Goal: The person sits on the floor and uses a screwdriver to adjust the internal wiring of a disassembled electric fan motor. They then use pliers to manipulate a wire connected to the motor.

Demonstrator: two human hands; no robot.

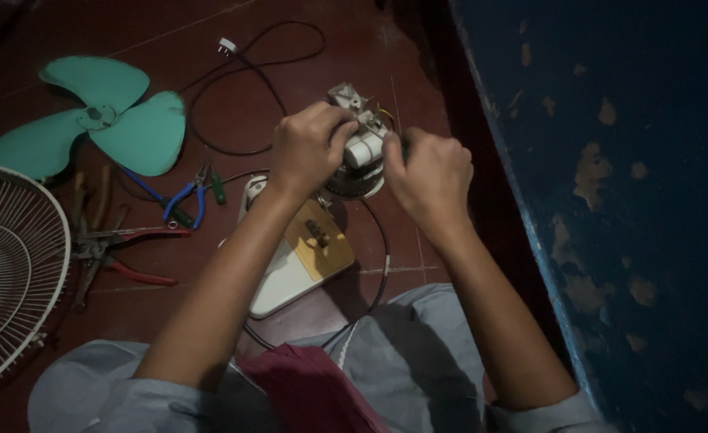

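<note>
We have the wire fan guard [9, 265] and green blade [101, 120] lying off to our left, the fan motor [359, 156] upright on its cream base [290, 273]. Our left hand [310, 148] and right hand [427, 176] both curl closed around the motor's top, so it could tip, or a thin wire could snag and tear.

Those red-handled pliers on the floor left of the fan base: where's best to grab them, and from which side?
Take the red-handled pliers by the two handles, closing them together in one grip, coming from above on the side toward the fan base. The handles splay apart toward it over bare floor, while the jaw end lies close to the wire fan guard and other tools, leaving less room there.
</note>
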